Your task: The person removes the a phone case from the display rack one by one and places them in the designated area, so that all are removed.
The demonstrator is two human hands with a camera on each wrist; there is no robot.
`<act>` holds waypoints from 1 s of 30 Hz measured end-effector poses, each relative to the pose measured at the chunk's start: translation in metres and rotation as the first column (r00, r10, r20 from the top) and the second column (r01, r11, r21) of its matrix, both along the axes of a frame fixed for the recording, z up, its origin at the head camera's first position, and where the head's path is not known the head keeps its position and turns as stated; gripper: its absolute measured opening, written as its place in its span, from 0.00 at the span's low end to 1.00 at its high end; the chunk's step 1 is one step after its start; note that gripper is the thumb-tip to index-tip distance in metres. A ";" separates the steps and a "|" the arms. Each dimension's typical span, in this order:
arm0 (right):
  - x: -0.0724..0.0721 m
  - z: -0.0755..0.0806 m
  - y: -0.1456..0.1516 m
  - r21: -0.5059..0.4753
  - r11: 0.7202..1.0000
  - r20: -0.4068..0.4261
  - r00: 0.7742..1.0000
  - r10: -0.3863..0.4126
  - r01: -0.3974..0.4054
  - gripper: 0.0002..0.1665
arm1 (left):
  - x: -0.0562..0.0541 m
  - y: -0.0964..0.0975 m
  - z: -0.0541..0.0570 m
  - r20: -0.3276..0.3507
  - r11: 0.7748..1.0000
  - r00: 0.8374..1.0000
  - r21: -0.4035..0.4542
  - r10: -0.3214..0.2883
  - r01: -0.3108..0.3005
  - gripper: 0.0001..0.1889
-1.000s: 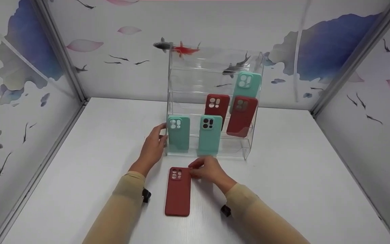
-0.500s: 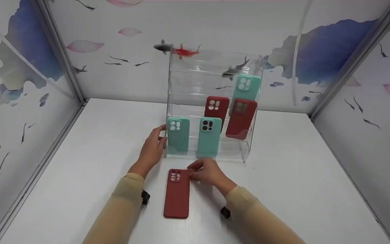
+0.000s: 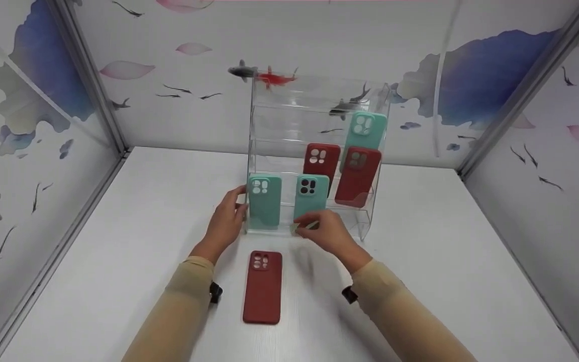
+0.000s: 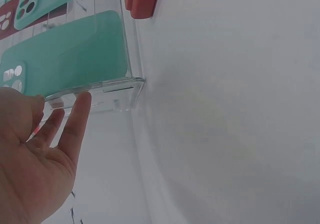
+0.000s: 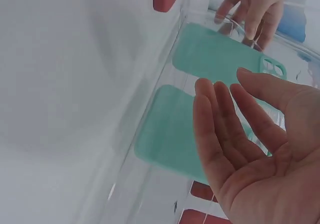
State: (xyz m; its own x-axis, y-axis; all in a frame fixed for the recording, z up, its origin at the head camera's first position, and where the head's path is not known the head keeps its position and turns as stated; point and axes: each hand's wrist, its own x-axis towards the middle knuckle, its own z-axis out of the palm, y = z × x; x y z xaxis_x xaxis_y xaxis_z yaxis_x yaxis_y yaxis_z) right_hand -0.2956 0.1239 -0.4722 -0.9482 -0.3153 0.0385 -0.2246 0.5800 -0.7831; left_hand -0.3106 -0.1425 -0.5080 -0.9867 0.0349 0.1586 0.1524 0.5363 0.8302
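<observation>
A clear stepped display rack (image 3: 279,120) stands on the white table, holding several phone cases. My left hand (image 3: 224,218) rests straight fingers against the rack's left side, beside a teal phone case (image 3: 264,206) on the lowest tier. Before another teal case (image 3: 311,198) on that tier hovers my right hand (image 3: 330,231). Its fingers are loosely bent, thumb apart, with nothing between them in the right wrist view. A red phone case (image 3: 262,289) lies flat on the table in front of the rack, between my forearms.
Higher on the rack's right side stand two red cases, one nearer the middle (image 3: 321,163) and one at the right (image 3: 358,178). A teal case (image 3: 368,125) rises behind the right one. Printed wall panels (image 3: 169,115) enclose the table's back and sides.
My right hand has left the top right corner of the flat red case and moved up and right to the lower middle teal case. The left hand has stayed at the rack's side.
</observation>
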 end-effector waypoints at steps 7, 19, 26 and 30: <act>-0.012 0.016 0.016 0.019 0.993 -0.314 0.944 -0.101 0.112 0.11 | -0.002 0.000 -0.002 -0.001 1.000 1.000 -0.011 -0.001 0.001 0.26; -0.036 0.038 0.031 0.085 0.958 -0.534 0.824 -0.189 0.274 0.18 | 0.000 0.001 -0.004 -0.010 1.000 1.000 -0.017 0.021 -0.021 0.26; -0.041 0.032 0.032 0.079 0.957 -0.502 0.840 -0.205 0.280 0.19 | 0.000 0.001 -0.004 -0.012 1.000 1.000 -0.013 0.016 -0.016 0.26; -0.042 0.030 0.032 0.056 0.962 -0.494 0.845 -0.205 0.266 0.20 | -0.001 0.001 -0.003 -0.009 1.000 1.000 -0.011 0.016 -0.016 0.26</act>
